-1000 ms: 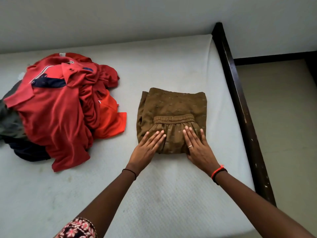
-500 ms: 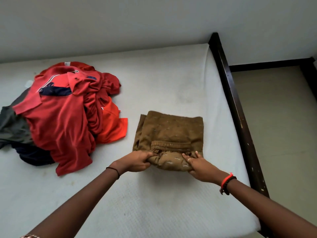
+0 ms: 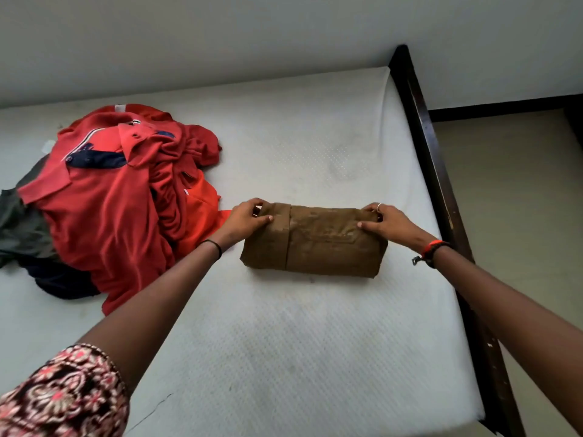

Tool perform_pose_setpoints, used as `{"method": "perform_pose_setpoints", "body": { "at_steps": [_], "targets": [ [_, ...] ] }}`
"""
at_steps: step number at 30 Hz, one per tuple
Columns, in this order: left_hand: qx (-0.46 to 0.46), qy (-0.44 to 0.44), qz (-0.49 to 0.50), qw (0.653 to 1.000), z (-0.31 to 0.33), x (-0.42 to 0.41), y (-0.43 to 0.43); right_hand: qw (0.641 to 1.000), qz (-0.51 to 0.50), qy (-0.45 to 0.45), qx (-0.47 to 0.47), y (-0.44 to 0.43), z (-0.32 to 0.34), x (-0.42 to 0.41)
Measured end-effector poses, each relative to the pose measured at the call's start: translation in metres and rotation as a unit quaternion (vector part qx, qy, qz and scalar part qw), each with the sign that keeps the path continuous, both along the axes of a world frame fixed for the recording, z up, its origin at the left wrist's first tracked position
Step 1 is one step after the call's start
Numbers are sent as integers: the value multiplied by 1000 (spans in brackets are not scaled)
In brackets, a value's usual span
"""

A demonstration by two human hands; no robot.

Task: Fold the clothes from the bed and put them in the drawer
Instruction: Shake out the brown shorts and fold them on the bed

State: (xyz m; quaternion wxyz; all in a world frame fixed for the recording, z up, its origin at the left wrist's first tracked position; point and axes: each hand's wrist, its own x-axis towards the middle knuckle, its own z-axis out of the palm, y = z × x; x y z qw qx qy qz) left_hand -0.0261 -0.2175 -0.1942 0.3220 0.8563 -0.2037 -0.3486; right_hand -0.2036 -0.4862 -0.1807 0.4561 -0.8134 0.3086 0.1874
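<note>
centre of the frame: folded brown garment (image 3: pixel 318 241) lies on the white bed (image 3: pixel 284 342) as a compact rectangular bundle, long side running left to right. left hand (image 3: pixel 246 219) at the bundle's upper left corner, grip pinching the cloth there, thumb on top, fingers curled over the far edge. right hand (image 3: pixel 389 223) at the upper right corner, grip likewise holding the cloth, thumb on top, ring (image 3: pixel 379 206) on one finger. thin black band (image 3: pixel 215 247) on left wrist, red and black bracelet (image 3: pixel 430 250) on right wrist, floral sleeve (image 3: pixel 63 395) lower left of the frame. left of the frame: unfolded heap of red shirts (image 3: pixel 120 197) on the bed, just beside the left hand, dark clothes (image 3: pixel 19 228) under it at the far left edge. dark wooden bed frame (image 3: pixel 441 197) runs down the right side, floor (image 3: pixel 520 200) beyond it
</note>
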Motion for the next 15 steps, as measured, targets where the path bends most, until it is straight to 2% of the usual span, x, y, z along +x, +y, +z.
{"method": "perform_pose_setpoints", "body": {
  "at_steps": [4, 6, 8, 10, 12, 13, 15],
  "targets": [
    [42, -25, 30, 998, -13, 2, -8, 992, 26, 15, -123, -5, -19, 13],
    [43, -89, 70, 993, -17, -6, -6, 982, 42, -3, -182, -2, -23, 14],
    [-9, -166, 157, 974, -17, -25, -2, 971, 47, -51, -230, 3, -22, 16],
    [-71, -208, 275, 936, -15, -53, 1, 962, 68, -91, -247, 8, -21, 18],
    [-113, -165, 409, 890, -16, -85, 0, 958, 117, -93, -246, 11, -21, 23],
    [-116, -102, 472, 868, -17, -102, -3, 955, 149, -80, -244, 11, -21, 28],
    [-90, 81, 544, 830, -22, -137, -9, 948, 205, -42, -239, 12, -22, 37]
  ]
}}
